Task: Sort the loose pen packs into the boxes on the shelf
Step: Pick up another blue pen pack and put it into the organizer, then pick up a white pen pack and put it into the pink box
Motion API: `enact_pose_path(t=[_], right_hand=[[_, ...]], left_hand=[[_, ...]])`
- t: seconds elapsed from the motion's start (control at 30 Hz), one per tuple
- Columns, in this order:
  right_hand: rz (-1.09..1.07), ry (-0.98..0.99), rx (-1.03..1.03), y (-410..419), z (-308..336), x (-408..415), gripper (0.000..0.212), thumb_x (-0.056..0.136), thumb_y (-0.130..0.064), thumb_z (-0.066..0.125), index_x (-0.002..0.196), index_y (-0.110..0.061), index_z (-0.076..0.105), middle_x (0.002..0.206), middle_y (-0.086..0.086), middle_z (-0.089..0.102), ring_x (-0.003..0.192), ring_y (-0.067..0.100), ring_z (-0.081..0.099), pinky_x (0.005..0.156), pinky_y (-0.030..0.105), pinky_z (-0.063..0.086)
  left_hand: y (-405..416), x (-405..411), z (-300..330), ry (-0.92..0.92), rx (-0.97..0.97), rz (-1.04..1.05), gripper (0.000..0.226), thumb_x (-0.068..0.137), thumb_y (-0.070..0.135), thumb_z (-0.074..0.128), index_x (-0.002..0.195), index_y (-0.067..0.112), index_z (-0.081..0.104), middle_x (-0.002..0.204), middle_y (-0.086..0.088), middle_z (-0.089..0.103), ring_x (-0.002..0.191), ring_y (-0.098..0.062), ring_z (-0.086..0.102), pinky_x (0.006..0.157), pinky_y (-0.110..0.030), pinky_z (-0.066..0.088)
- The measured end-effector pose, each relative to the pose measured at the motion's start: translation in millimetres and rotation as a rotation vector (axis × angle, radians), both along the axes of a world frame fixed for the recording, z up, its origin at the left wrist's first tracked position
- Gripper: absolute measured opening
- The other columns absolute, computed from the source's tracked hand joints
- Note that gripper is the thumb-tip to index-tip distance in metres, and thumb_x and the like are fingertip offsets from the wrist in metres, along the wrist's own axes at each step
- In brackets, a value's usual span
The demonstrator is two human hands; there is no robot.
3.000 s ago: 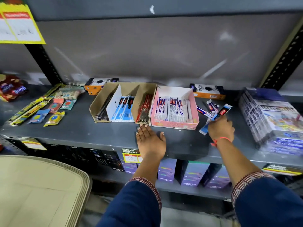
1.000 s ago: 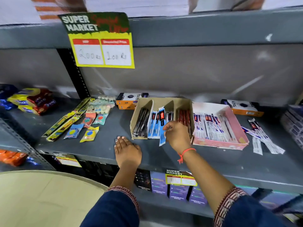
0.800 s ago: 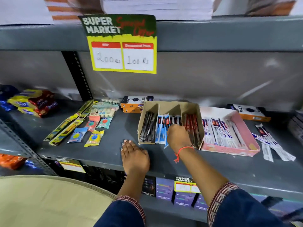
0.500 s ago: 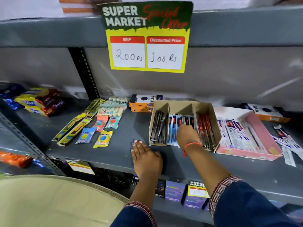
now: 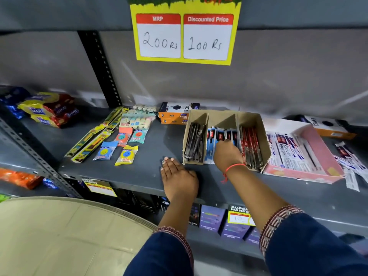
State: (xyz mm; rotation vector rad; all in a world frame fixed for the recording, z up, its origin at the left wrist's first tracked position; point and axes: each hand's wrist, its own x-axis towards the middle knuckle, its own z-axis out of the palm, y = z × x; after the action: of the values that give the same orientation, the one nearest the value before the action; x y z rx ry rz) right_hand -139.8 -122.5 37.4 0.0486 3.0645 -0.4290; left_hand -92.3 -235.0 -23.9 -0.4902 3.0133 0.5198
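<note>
My left hand (image 5: 178, 179) lies flat on the grey shelf (image 5: 139, 172), fingers straight and close together. Just beyond, my right hand (image 5: 226, 155) reaches into the middle compartment of the brown box (image 5: 262, 132), fingertips down among the blue pen packs (image 5: 211, 144); whether they pinch one I cannot tell. Loose pen packs (image 5: 350, 162) lie far right, beyond the pink box (image 5: 316, 148).
</note>
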Motion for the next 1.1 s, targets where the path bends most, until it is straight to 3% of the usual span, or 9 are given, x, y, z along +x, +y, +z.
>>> enact_pose_path(t=[0.27, 0.43, 0.57, 0.8, 0.93, 1.1], right_hand=[[0.019, 0.294, -0.166, 34.6, 0.5, 31.7, 0.041, 0.085, 0.000, 0.046, 0.121, -0.014, 0.060, 0.128, 0.012, 0.052, 0.099, 0.041, 0.064, 0.076, 0.041, 0.051], [-0.136, 0.495, -0.197, 90.5, -0.4, 43.4, 0.026, 0.090, -0.012, 0.048, 0.112, -0.008, 0.061, 0.117, 0.019, 0.056, 0.097, 0.043, 0.060, 0.072, 0.044, 0.048], [-0.296, 0.629, -0.163, 150.6, -5.4, 45.6, 0.021, 0.085, -0.001, 0.049, 0.101, 0.001, 0.062, 0.109, 0.026, 0.059, 0.095, 0.045, 0.061, 0.067, 0.046, 0.049], [-0.581, 0.523, -0.141, 257.9, -21.6, 55.8, 0.024, 0.085, -0.001, 0.049, 0.104, 0.009, 0.058, 0.110, 0.036, 0.055, 0.102, 0.050, 0.052, 0.080, 0.052, 0.045], [-0.589, 0.307, -0.057, 295.2, -28.2, 53.0, 0.035, 0.089, -0.008, 0.048, 0.121, 0.002, 0.052, 0.125, 0.029, 0.048, 0.115, 0.046, 0.043, 0.091, 0.050, 0.040], [-0.562, 0.100, -0.086, 325.0, -29.2, 43.4, 0.038, 0.090, -0.009, 0.043, 0.126, -0.001, 0.048, 0.133, 0.025, 0.047, 0.124, 0.044, 0.041, 0.099, 0.047, 0.039]], left_hand=[[7.3, 1.8, -3.4, -0.017, -0.057, 0.024, 0.064, 0.096, 0.029, 0.023, 0.145, -0.006, 0.000, 0.156, -0.023, -0.001, 0.145, -0.032, 0.000, 0.120, -0.041, 0.000], [30.0, 10.3, -3.4, -0.012, -0.067, 0.036, 0.068, 0.096, 0.035, 0.026, 0.145, -0.006, 0.003, 0.156, -0.024, 0.001, 0.145, -0.033, 0.001, 0.119, -0.041, 0.001], [61.1, 22.1, -4.1, -0.009, -0.060, 0.025, 0.071, 0.096, 0.039, 0.025, 0.145, -0.006, 0.001, 0.156, -0.024, 0.000, 0.145, -0.033, 0.000, 0.119, -0.041, 0.000], [130.6, 44.9, -1.6, -0.027, -0.046, -0.024, 0.070, 0.098, 0.040, 0.022, 0.145, -0.005, -0.002, 0.156, -0.023, -0.003, 0.145, -0.032, -0.003, 0.119, -0.041, -0.002], [170.1, 46.4, 2.3, -0.046, -0.027, -0.082, 0.066, 0.097, 0.038, 0.012, 0.145, -0.006, -0.002, 0.156, -0.023, -0.003, 0.145, -0.032, -0.002, 0.119, -0.040, -0.002], [217.0, 44.4, 1.7, -0.064, -0.018, -0.146, 0.065, 0.100, 0.035, 0.020, 0.145, -0.005, -0.005, 0.156, -0.023, -0.005, 0.145, -0.033, -0.003, 0.119, -0.040, -0.003]])
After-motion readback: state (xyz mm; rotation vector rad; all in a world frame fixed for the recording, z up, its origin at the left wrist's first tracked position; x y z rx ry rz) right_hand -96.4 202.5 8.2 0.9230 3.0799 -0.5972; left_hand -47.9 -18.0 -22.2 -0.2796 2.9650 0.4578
